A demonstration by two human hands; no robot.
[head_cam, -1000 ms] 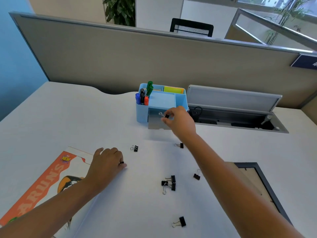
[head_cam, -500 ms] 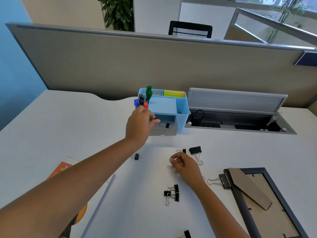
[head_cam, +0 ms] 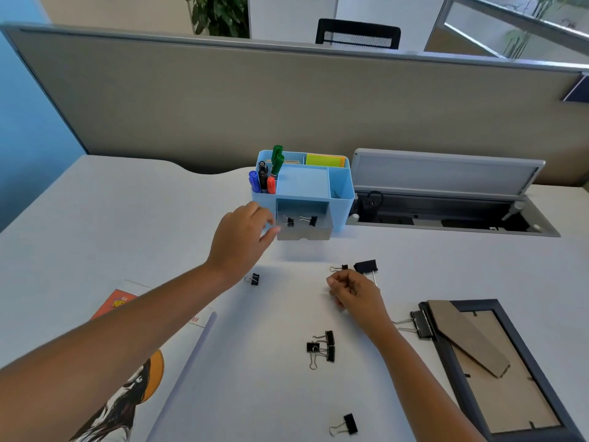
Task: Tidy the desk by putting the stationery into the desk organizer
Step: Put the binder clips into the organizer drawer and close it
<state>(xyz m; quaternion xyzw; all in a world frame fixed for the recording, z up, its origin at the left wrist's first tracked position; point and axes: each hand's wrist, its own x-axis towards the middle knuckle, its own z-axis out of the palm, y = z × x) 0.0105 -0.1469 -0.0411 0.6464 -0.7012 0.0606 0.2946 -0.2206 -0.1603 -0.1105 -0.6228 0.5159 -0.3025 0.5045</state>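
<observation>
From the head camera, a light blue desk organizer stands at the back of the white surface, against a grey partition. Its grey drawer is pulled out, and two small black binder clips lie inside it. Markers in blue, black, red and green stand upright in the organizer's left compartment, and yellow-green sticky notes sit in a rear compartment.

The left hand reaches toward the drawer's left front corner, fingers loosely extended and holding nothing; the fingertips are right at the drawer's edge, though contact cannot be confirmed. The right hand rests lower on the surface with its fingers curled in; whether it pinches anything I cannot tell.

Loose clips lie scattered: a small one below the left wrist, a small one and a larger one just beyond the right hand, a cluster of three nearer the viewer, and a single clip near the bottom edge. A big clip touches a face-down picture frame at right. A magazine lies under the left forearm.
</observation>
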